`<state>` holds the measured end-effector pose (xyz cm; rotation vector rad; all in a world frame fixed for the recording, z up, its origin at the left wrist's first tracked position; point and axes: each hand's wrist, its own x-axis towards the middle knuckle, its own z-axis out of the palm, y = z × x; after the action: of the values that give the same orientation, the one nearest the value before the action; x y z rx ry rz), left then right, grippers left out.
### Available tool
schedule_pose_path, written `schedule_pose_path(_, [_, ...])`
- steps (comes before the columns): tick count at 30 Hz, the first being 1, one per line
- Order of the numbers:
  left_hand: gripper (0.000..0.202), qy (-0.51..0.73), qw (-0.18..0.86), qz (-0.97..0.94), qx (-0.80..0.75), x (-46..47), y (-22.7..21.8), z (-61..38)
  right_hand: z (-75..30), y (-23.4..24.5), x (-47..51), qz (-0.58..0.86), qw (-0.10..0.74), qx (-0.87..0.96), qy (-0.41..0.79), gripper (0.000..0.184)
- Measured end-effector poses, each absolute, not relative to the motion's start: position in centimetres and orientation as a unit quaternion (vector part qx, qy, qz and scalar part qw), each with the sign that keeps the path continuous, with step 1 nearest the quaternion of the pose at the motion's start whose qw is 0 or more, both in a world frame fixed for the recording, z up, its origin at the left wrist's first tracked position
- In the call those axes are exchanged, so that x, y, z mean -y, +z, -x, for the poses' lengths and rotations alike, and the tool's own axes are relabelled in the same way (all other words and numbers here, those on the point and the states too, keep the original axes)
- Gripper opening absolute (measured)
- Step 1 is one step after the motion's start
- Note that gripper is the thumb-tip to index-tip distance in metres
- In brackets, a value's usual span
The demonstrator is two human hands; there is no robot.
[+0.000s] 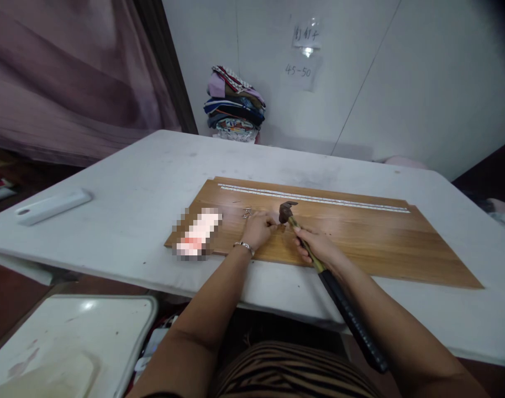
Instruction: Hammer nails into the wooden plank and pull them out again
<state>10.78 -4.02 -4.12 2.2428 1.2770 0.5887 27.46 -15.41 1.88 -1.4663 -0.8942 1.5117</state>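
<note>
On the white, smooth-topped surface (124, 177) lies a brown, rectangular wooden board (380, 237). Above it the right hand's (316, 246) grip wraps the yellowish shaft of a claw hammer (334, 287), its rusty metal head just beyond the fingers and its black handle end slanting back toward the body. The left hand (258, 228) curls its fingers beside that head, near small silvery nails (247, 212); whether its grip holds anything, I cannot tell.

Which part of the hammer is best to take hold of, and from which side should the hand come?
Probably the black grip, coming from the right: it is long and straight, and slants back and to the right. The right hand holds the shaft near the head.
</note>
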Motion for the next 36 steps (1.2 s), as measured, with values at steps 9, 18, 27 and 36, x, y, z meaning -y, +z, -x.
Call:
schedule_pose_path(9, [0.008, 0.217, 0.254, -0.816, -0.473, 4.11, -4.11, -10.78, -27.30, 2.33, 15.76, 0.574, 0.421, 0.355, 0.607, 0.047])
schedule_pose_path(18, [0.009, 0.215, 0.266, -0.813, -0.471, 4.10, -4.09, -10.74, -27.23, 1.62, 15.49, 0.575, 0.411, 0.353, 0.612, 0.042])
schedule_pose_path(27, [0.011, 0.212, 0.264, -0.818, -0.466, 4.10, -3.96, -10.68, -27.47, 1.93, 15.53, 0.576, 0.426, 0.349, 0.604, 0.042])
schedule_pose_path(36, [0.009, 0.216, 0.261, -0.815, -0.469, 4.16, -3.92, -10.69, -27.21, 2.19, 15.86, 0.573, 0.415, 0.362, 0.607, 0.044])
